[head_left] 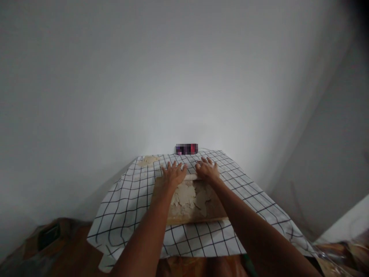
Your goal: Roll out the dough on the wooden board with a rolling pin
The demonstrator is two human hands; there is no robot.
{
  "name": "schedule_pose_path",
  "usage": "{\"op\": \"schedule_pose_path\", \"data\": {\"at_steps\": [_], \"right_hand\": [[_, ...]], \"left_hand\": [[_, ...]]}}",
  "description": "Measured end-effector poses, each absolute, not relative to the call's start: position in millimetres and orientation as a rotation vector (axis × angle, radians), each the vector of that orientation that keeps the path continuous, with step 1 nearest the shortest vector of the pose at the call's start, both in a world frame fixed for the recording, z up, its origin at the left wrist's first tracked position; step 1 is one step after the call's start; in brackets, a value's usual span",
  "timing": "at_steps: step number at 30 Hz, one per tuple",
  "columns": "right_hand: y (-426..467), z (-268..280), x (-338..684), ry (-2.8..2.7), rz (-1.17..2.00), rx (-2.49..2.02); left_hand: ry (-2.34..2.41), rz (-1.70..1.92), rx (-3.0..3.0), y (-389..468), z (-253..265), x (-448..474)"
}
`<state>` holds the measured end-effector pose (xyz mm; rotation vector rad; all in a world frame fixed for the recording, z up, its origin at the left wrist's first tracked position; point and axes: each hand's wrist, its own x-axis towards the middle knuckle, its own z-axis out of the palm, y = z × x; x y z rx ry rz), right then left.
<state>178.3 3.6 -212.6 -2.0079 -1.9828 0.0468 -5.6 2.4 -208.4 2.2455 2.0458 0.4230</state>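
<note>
A wooden board (213, 209) lies on the table, with a thin, ragged sheet of pale dough (184, 196) spread over part of it. Across the board's far edge runs a pale rod, seemingly a rolling pin (190, 177), of which only the middle shows. My left hand (173, 174) rests palm down over its left end, fingers spread and pointing away. Over the right end lies my right hand (206, 169), also palm down with fingers stretched forward. Both palms hide the rod's ends, and neither hand is wrapped around it.
A black-and-white checked cloth (121, 207) covers the table. Another flat pale piece of dough (148, 160) lies at the back left. A dark, pixelated object (186, 149) stands at the back against the white wall (184, 77). A box (47, 236) sits low at left.
</note>
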Motion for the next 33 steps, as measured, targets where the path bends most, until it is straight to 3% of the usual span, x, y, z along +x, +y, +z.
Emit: {"op": "schedule_pose_path", "data": {"at_steps": [16,26,33], "right_hand": [[14.2,-206.9,179.6,-2.052,0.074,-1.990],[-47.9,-212.0,181.3,-2.208,-0.122,-1.935],[-85.3,-223.0,189.7,-2.226,-0.093,-1.846]], "left_hand": [[2.151,0.480,2.112,19.1,-201.8,-5.0],[2.191,0.430,2.252,-46.3,-210.1,-2.8],[2.120,0.608,2.405,-102.4,-202.9,-6.1]]}}
